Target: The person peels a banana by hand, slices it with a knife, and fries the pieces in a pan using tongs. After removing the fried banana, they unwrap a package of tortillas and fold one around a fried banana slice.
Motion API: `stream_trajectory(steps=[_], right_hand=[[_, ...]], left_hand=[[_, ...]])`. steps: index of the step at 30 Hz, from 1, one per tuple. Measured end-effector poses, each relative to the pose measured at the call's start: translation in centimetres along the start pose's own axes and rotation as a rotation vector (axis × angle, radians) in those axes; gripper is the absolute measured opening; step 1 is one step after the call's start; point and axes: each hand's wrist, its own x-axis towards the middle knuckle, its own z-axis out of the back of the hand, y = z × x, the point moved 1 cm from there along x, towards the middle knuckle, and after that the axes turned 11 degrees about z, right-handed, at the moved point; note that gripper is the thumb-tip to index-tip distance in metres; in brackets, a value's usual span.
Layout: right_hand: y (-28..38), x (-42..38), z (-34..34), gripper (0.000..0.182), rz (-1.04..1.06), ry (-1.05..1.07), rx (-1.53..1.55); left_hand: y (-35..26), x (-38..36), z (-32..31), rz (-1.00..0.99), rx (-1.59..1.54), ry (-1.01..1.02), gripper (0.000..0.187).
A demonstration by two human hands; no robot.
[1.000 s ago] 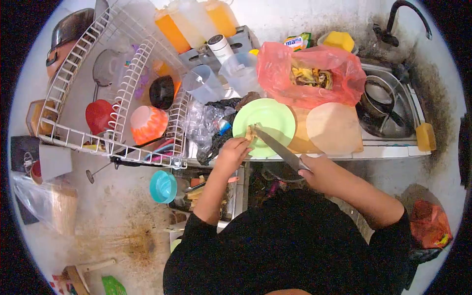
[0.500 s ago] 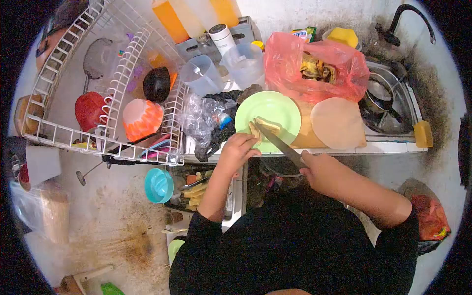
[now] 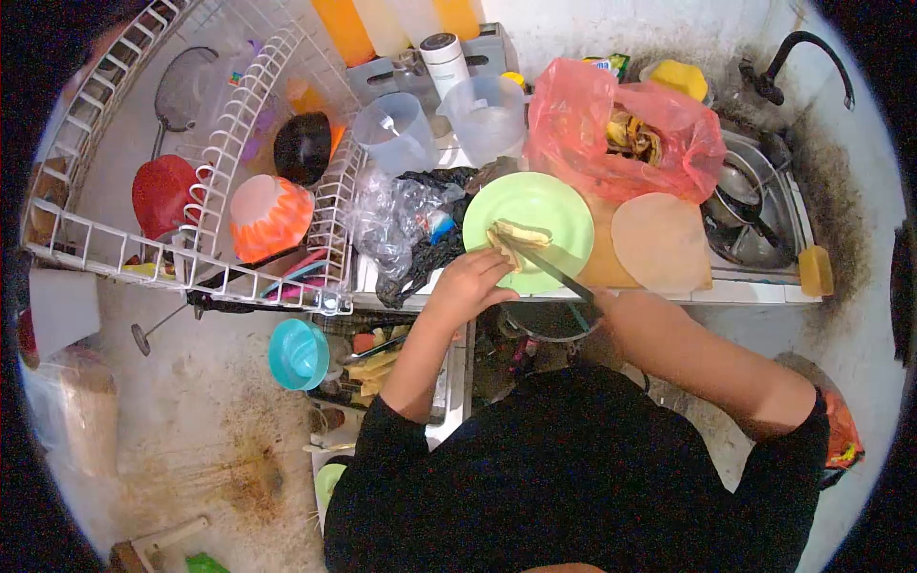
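A light green plate [image 3: 564, 205] lies at the counter's front edge with pale yellow pieces of banana [image 3: 525, 233] on it. My left hand [image 3: 468, 286] reaches over the plate's lower left rim, its fingers closed on one banana piece and pressing it to the plate. In my right hand [image 3: 616, 310] is a knife [image 3: 562, 280], gripped by a handle that the fingers mostly hide. The blade slants up and left across the plate, with its tip at the banana pieces close to my left fingertips.
Behind the plate sits a red plastic bag [image 3: 564, 124] with peels. A round pale sheet [image 3: 657, 244] lies on a wooden board [image 3: 602, 258] at right, beside the sink [image 3: 798, 220]. Crumpled plastic bags [image 3: 382, 215] and a white dish rack [image 3: 105, 267] stand left.
The view has shifted slightly. The knife blade has dropped a little lower against the banana, and my right hand has moved slightly right. My left hand keeps its hold on the piece.
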Motion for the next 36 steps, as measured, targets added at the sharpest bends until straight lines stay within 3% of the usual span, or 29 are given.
stream_trajectory(steps=[2, 8, 15, 24, 33, 36], right_hand=[[-0.9, 0.0, -0.8, 0.029, 0.03, -0.065, -0.047], [-1.0, -0.5, 0.5, 0.018, 0.024, 0.028, -0.09], [-1.9, -1.3, 0.7, 0.02, -0.006, 0.051, -0.105], [-2.0, -3.2, 2.1, 0.025, 0.006, 0.043, -0.143], [-5.2, -2.4, 1.2, 0.025, 0.024, -0.11, 0.095], [-6.1, -3.1, 1.3, 0.027, 0.052, -0.18, 0.207]], left_hand=[[-0.4, 0.4, 0.5, -0.008, 0.018, 0.025, 0.041], [-0.5, 1.9, 0.3, -0.062, 0.089, 0.127, 0.044], [-0.6, 3.0, 0.1, -0.089, 0.278, 0.3, 0.049], [-1.1, 3.0, 0.2, -0.087, 0.36, 0.261, 0.048], [0.1, 3.8, 1.4, 0.036, 0.007, 0.193, 0.056], [1.0, 4.8, 1.7, 0.105, 0.002, 0.231, 0.047]])
